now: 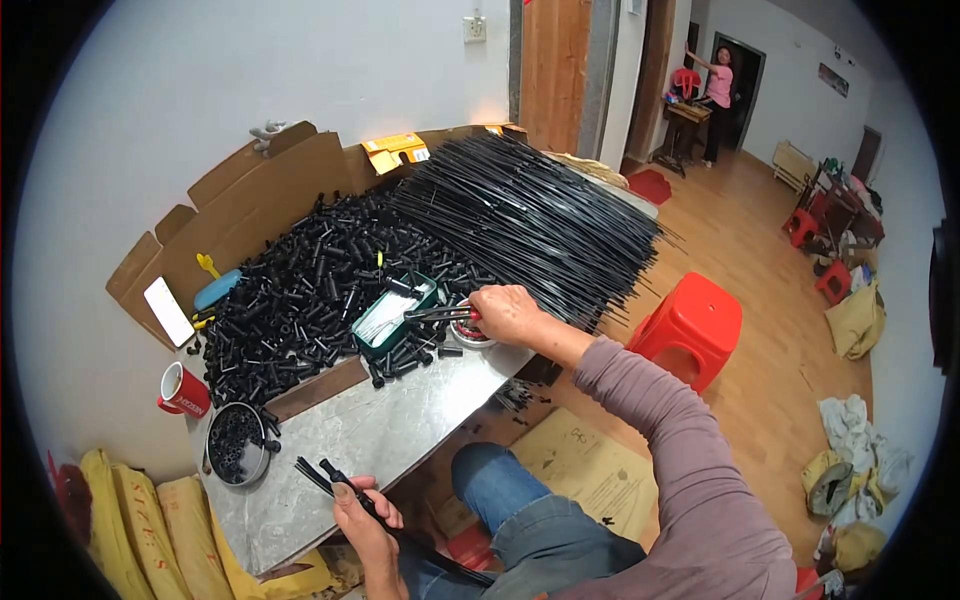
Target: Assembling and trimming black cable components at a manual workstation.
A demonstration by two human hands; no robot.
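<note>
My right hand (pixel 508 312) is closed around the red-tipped handles of a pair of pliers (pixel 438 314). Their jaws reach over the edge of a green box (pixel 366 346) that holds thin white pieces. Beside it, a small round dish (pixel 487 343) sits partly under my right hand. Low over my lap, my left hand (pixel 368 520) grips several thin black rods (pixel 314 474) with a dark tubular fitting near the thumb. A large heap of black plastic fittings (pixel 310 265) surrounds the green box. Long black rods (pixel 540 215) lie in a thick stack behind my right hand.
Bent cardboard (pixel 262 183) fences the table's back. A round tin (pixel 211 465) of small black rings, a red cup (pixel 188 393) and a white-screened phone (pixel 169 312) stand at the left. A red stool (pixel 700 325) is right of the table. A person (pixel 720 88) stands far off.
</note>
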